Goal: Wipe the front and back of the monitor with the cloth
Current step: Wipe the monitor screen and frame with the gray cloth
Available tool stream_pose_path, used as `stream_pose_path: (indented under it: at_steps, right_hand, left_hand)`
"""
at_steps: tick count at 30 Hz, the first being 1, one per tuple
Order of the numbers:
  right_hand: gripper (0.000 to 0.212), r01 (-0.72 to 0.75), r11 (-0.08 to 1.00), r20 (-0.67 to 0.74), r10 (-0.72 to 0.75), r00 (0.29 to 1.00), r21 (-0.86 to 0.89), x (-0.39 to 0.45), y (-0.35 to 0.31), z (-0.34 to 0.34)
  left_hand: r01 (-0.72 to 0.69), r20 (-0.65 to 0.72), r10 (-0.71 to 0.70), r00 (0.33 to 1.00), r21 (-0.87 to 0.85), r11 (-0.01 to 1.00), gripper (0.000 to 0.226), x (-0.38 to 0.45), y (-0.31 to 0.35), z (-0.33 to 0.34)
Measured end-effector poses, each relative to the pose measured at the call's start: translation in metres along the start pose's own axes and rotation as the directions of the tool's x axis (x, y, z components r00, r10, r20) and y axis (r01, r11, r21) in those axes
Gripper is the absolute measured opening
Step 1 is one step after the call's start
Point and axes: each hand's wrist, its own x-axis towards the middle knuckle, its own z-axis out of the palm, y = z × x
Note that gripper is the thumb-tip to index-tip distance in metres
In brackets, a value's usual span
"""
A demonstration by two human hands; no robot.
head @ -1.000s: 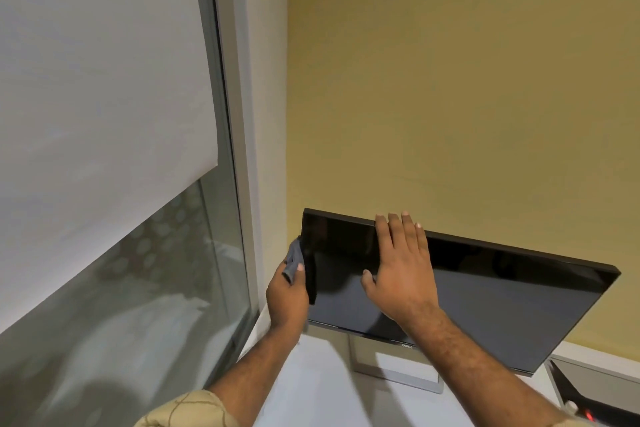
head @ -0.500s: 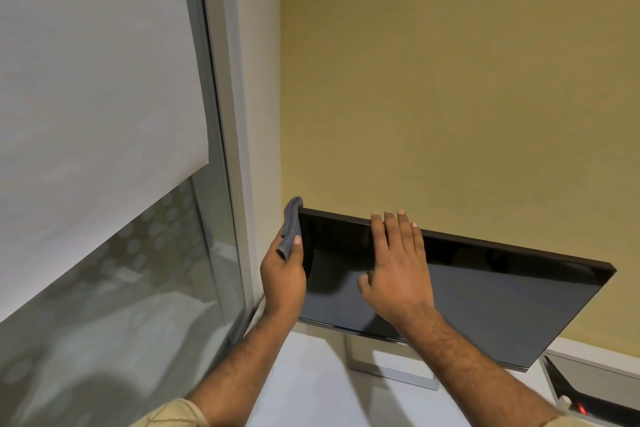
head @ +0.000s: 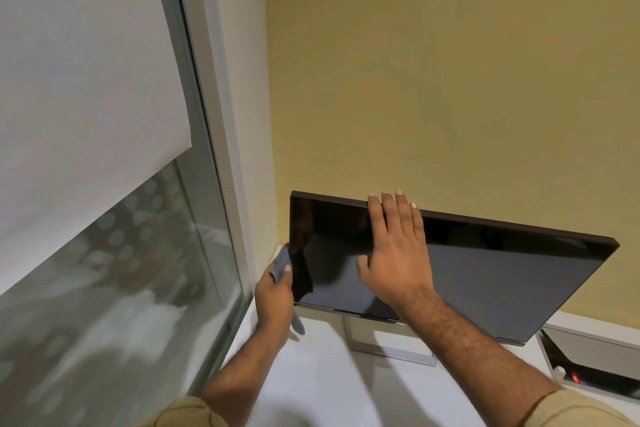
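A black monitor (head: 485,274) stands on a silver foot on the white desk, its dark screen facing me. My right hand (head: 396,253) lies flat on the upper part of the screen, fingers straight and reaching over the top edge. My left hand (head: 275,298) is at the monitor's left edge, low down, and grips a grey cloth (head: 281,262). The cloth sticks up past my thumb against the edge, and a corner hangs below my hand. What my fingers touch behind the monitor is hidden.
A window (head: 114,288) with a white roller blind (head: 79,80) fills the left side, close to my left arm. A yellow wall (head: 450,80) rises behind the monitor. A grey device with a red light (head: 588,360) sits at the right on the white desk (head: 346,388).
My left hand slid down the monitor's left edge with the cloth, from the top corner to near the bottom corner. My right hand stayed flat on the screen.
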Motion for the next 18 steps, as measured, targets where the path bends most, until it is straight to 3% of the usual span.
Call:
stream_pose_path:
  at_steps: [4, 18]
  right_hand:
    - [0.1, -0.005, 1.0, -0.013, 0.005, 1.0, 0.011, -0.001, -0.002, 0.001]
    - [0.102, 0.004, 1.0, -0.052, -0.003, 0.999, 0.008, 0.0, -0.001, 0.007]
  left_hand:
    - [-0.097, -0.006, 0.097, 0.995, -0.156, 0.983, 0.036, -0.007, 0.008, 0.006]
    - [0.134, 0.001, -0.136, 0.991, 0.15, 0.98, 0.028, 0.008, -0.072, -0.006]
